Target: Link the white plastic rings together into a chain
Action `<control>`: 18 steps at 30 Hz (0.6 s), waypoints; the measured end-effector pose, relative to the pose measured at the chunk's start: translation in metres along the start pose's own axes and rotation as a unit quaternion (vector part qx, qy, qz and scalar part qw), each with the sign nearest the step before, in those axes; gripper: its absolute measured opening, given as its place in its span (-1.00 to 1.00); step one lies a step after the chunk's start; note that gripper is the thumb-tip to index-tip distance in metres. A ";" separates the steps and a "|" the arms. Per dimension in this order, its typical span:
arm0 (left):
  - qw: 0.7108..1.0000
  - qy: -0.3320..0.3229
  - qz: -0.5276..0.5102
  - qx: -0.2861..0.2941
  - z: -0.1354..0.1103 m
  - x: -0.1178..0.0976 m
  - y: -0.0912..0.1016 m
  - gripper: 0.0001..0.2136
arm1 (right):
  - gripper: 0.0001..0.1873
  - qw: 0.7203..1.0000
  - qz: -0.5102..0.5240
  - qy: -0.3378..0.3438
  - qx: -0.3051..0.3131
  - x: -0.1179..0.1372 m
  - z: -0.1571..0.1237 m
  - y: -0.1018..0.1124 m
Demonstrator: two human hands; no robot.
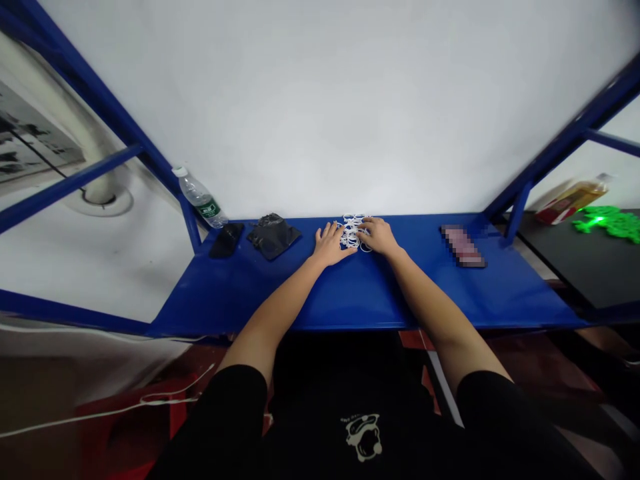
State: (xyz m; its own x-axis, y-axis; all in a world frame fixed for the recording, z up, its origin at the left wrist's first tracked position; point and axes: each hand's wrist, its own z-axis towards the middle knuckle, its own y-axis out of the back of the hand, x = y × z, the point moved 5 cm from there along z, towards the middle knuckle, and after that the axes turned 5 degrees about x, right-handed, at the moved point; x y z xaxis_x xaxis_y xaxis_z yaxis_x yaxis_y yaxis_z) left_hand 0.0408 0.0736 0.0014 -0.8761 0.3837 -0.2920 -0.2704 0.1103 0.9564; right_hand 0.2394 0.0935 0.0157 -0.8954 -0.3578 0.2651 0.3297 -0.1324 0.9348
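A small heap of white tangled loops [351,231], like cords or bands, lies on the blue shelf [350,293] near the white back wall. My left hand [331,244] rests flat on the shelf at the heap's left edge, fingers stretched and spread. My right hand [377,235] lies on the heap's right side with fingers curled over the loops, touching them. Whether it grips any strand is hidden by the fingers.
Left of my hands lie a crumpled black bag [273,235], a black phone [227,240] and a tilted plastic water bottle [200,198] against the blue frame post. A blurred-out flat object [463,245] lies to the right. Green parts [610,221] sit on a neighbouring black surface.
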 end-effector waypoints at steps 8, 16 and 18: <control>0.986 -0.064 -0.038 -0.146 -0.040 0.015 0.013 -0.59 | -0.74 0.998 0.032 0.030 -0.033 0.024 -0.019 -0.011; 0.956 -0.186 -0.095 -0.207 -0.049 0.013 0.018 -0.62 | -0.77 0.989 0.099 0.009 -0.107 0.055 -0.038 0.014; 0.947 -0.217 -0.089 -0.222 -0.053 0.008 0.020 -0.59 | -0.80 0.985 0.138 0.000 -0.108 0.061 -0.041 0.017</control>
State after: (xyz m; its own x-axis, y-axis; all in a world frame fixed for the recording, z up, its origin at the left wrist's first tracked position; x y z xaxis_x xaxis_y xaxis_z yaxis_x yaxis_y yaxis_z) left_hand 0.0072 0.0307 0.0174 -0.5805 0.7458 -0.3268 -0.6241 -0.1497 0.7668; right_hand 0.2023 0.0319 0.0379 -0.7627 -0.4078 0.5019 0.6164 -0.2238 0.7550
